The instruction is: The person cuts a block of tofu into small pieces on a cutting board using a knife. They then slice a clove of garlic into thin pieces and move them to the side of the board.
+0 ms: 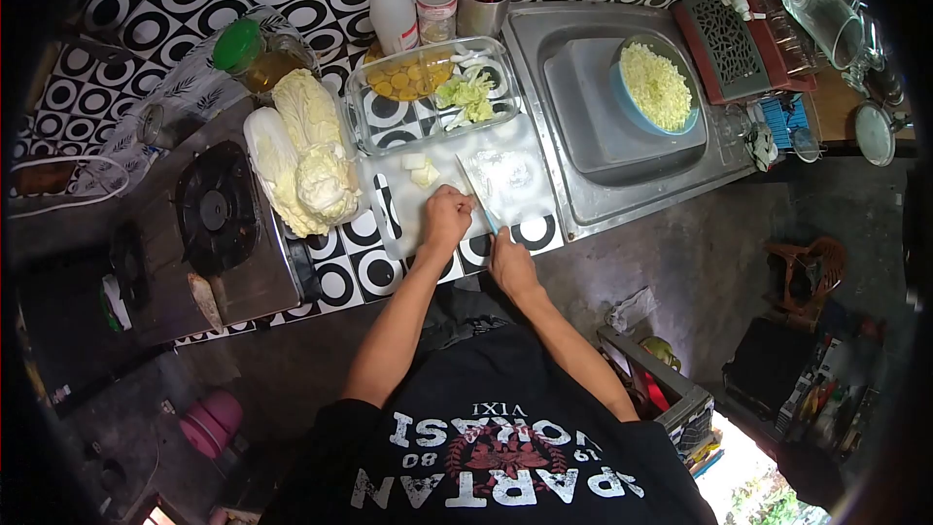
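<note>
My right hand (509, 261) is closed round the blue handle of a knife (478, 185), whose blade lies over the white cutting board (532, 209). Just left of the blade, my left hand (449, 217) is closed, its fingers bent down at the board; what they hold, if anything, is too small to make out. Pale white pieces (421, 169) sit on the board beyond my left hand. Behind the board is a glass dish (362, 139) with sliced yellow rounds (408, 76) and chopped greens (468, 99).
Whole napa cabbages (309, 160) lie left of the board, beside a stove (222, 204). The metal sink (575, 196) at right holds a blue bowl (622, 102) of chopped cabbage. Bottles (392, 12) stand behind the dish; a red rack (724, 39) is at far right.
</note>
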The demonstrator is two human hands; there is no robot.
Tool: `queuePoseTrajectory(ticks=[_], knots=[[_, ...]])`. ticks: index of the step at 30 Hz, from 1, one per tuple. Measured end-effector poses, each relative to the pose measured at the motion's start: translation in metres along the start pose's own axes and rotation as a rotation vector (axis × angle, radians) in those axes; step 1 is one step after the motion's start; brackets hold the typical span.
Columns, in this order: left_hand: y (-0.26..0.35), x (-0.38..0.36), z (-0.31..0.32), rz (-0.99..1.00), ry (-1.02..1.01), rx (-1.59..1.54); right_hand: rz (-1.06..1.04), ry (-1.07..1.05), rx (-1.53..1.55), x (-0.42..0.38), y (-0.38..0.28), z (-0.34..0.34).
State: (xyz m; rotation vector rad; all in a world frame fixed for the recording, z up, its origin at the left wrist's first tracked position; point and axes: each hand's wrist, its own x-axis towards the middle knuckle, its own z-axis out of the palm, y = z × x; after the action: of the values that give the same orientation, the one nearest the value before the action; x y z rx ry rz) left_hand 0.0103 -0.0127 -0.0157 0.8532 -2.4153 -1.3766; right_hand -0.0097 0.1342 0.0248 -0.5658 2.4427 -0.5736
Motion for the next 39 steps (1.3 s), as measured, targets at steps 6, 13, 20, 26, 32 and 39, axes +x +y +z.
queuePoseTrajectory(ticks=[6, 13, 20, 26, 32, 39], knots=[[-0.001, -0.002, 0.001, 0.006, 0.029, 0.010, -0.010, 0.003, 0.002, -0.001, -0.001, -0.007], [0.010, -0.005, 0.000, -0.023, 0.077, 0.039, 0.036, -0.078, 0.022, -0.006, -0.019, -0.024], [0.007, -0.004, 0.001, 0.015, 0.079, 0.036, 0.081, -0.072, 0.020, -0.008, -0.014, -0.011], [0.002, -0.007, 0.002, -0.035, 0.054, -0.014, 0.024, -0.022, 0.025, 0.004, -0.012, 0.002], [-0.001, -0.005, 0.005, -0.048, 0.095, -0.032, 0.030, -0.009, 0.017, -0.009, -0.002, -0.001], [0.001, -0.004, 0.002, -0.073, 0.067, -0.016, 0.076, -0.130, -0.025, -0.005, -0.029, -0.029]])
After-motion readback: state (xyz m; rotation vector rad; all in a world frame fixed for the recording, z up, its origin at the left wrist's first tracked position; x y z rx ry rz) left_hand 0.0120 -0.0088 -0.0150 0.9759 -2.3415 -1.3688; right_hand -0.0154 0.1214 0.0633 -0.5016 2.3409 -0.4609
